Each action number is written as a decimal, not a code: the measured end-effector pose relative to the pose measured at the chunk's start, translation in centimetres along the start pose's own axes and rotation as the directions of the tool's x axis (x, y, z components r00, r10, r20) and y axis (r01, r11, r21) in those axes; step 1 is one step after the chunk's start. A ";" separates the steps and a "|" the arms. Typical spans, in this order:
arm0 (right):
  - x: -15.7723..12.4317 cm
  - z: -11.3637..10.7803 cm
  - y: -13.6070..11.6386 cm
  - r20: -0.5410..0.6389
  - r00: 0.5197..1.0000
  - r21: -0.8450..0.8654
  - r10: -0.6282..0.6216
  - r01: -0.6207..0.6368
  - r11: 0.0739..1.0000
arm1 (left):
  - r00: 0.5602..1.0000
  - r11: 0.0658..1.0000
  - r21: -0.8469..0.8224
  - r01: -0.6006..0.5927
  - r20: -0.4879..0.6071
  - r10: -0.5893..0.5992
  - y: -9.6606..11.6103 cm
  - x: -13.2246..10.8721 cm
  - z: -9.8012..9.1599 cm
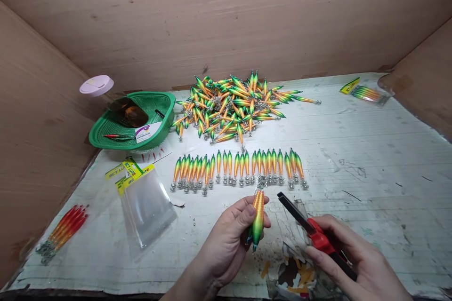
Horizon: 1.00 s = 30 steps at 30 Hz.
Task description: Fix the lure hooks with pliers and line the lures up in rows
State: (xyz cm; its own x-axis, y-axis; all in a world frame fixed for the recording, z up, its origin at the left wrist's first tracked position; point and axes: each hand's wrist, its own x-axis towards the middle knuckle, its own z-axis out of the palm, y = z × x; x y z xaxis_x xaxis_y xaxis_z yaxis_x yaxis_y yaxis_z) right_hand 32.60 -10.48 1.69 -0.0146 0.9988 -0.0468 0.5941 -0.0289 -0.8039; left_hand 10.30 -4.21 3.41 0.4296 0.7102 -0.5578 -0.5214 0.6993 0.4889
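My left hand (229,237) is closed round green, yellow and orange squid jigs (259,211), with more than one tail tip showing below the thumb. Their metal hook crowns point up and away from me. In my right hand (349,258) is a red and black utility knife (319,240), its dark blade end aimed up and left toward the jigs but apart from them. Just beyond my left hand, a row of matching jigs (242,164) lies side by side, hooks toward me. Behind the row is a large heap of the same jigs (226,103).
A green basket (165,124) at the left holds a cup with a pink lid (97,85). Clear bags (148,207) with yellow headers lie in front of it. Red-tipped jigs (67,230) rest far left, a packed bag (367,93) far right. Wooden walls surround the table.
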 end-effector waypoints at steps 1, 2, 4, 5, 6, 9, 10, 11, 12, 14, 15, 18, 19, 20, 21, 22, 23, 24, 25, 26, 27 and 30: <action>0.0 -0.1 -0.2 0.010 1.000 -0.017 -0.015 0.015 1.000 | 1.000 1.000 0.023 -0.013 0.001 0.013 0.0 -0.1 0.0; 0.1 -0.1 -0.5 0.016 0.999 -0.035 -0.033 0.033 0.999 | 1.000 0.999 0.039 -0.028 0.006 0.028 0.0 -0.1 0.0; 0.3 -0.3 -1.1 0.035 0.997 -0.065 -0.065 0.067 0.996 | 0.998 0.996 0.069 -0.056 0.023 0.054 0.0 -0.3 0.0; 0.4 -0.3 -1.3 0.046 0.996 -0.069 -0.078 0.081 0.994 | 0.997 0.993 0.094 -0.076 0.031 0.073 0.0 -0.4 0.0; 0.5 -0.4 -1.5 0.059 0.995 -0.066 -0.084 0.088 0.994 | 0.995 0.986 0.130 -0.100 0.039 0.096 0.0 -0.5 -0.1; 1.0 -0.8 -2.0 0.115 0.989 -0.055 -0.089 0.096 0.994 | 0.986 0.958 0.232 -0.166 0.061 0.156 -0.1 -0.7 -0.3; 1.2 -0.9 -2.2 0.136 0.986 -0.058 -0.094 0.103 0.993 | 0.983 0.950 0.254 -0.181 0.069 0.169 -0.1 -0.8 -0.4; 1.3 -1.1 -2.5 0.147 0.984 -0.063 -0.101 0.111 0.992 | 0.982 0.945 0.269 -0.186 0.075 0.172 -0.1 -0.8 -0.5; 1.4 -1.2 -2.7 0.152 0.982 -0.065 -0.109 0.121 0.991 | 0.982 0.941 0.280 -0.189 0.081 0.173 -0.1 -0.9 -0.5; 1.6 -1.6 -3.1 0.152 0.980 -0.063 -0.129 0.139 0.988 | 0.981 0.932 0.308 -0.193 0.088 0.174 0.0 -1.0 -0.6; 1.7 -1.8 -3.3 0.149 0.979 -0.061 -0.136 0.146 0.987 | 0.980 0.924 0.327 -0.196 0.090 0.176 0.1 -1.1 -0.6; 1.8 -2.4 -3.5 0.181 0.973 -0.065 -0.145 0.159 0.985 | 0.978 0.885 0.416 -0.210 0.103 0.183 0.5 -1.4 -0.5; 1.8 -2.5 -3.5 0.190 0.971 -0.068 -0.145 0.160 0.985 | 0.977 0.867 0.452 -0.212 0.108 0.182 0.6 -1.6 -0.6; 1.8 -2.7 -3.5 0.200 0.970 -0.071 -0.141 0.158 0.985 | 0.977 0.847 0.487 -0.213 0.111 0.182 0.7 -1.7 -0.6; 1.9 -2.8 -3.4 0.211 0.968 -0.076 -0.137 0.156 0.985 | 0.978 0.826 0.523 -0.209 0.109 0.179 0.9 -1.8 -0.7; 1.9 -2.9 -3.4 0.219 0.967 -0.082 -0.133 0.154 0.985 | 0.979 0.804 0.559 -0.204 0.107 0.174 1.0 -1.9 -0.7; 2.0 -3.0 -3.5 0.225 0.965 -0.088 -0.135 0.159 0.983 | 0.980 0.780 0.593 -0.200 0.105 0.171 1.1 -1.9 -0.8; 2.1 -3.1 -3.5 0.233 0.962 -0.097 -0.142 0.168 0.981 | 0.980 0.755 0.625 -0.198 0.108 0.168 1.2 -1.9 -0.8; 2.2 -3.2 -3.6 0.238 0.959 -0.108 -0.153 0.183 0.977 | 0.979 0.730 0.653 -0.203 0.116 0.169 1.2 -1.9 -0.9; 2.2 -3.3 -3.6 0.240 0.956 -0.121 -0.170 0.203 0.972 | 0.977 0.708 0.674 -0.213 0.128 0.172 1.2 -1.9 -0.9; 2.3 -3.4 -3.7 0.241 0.952 -0.134 -0.191 0.228 0.964 | 0.974 0.691 0.687 -0.225 0.141 0.177 1.2 -1.9 -0.9; 2.5 -3.5 -3.8 0.244 0.936 -0.164 -0.254 0.298 0.940 | 0.966 0.668 0.699 -0.256 0.163 0.200 1.1 -1.8 -1.1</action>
State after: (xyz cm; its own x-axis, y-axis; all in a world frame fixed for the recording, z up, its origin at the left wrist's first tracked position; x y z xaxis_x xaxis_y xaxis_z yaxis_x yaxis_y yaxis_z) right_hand 33.08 -7.74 6.72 -0.3607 0.9325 0.0159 0.6865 0.2770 -0.6723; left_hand 8.18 -4.76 4.21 0.4304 0.8394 -0.3318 0.0570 0.3416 0.9381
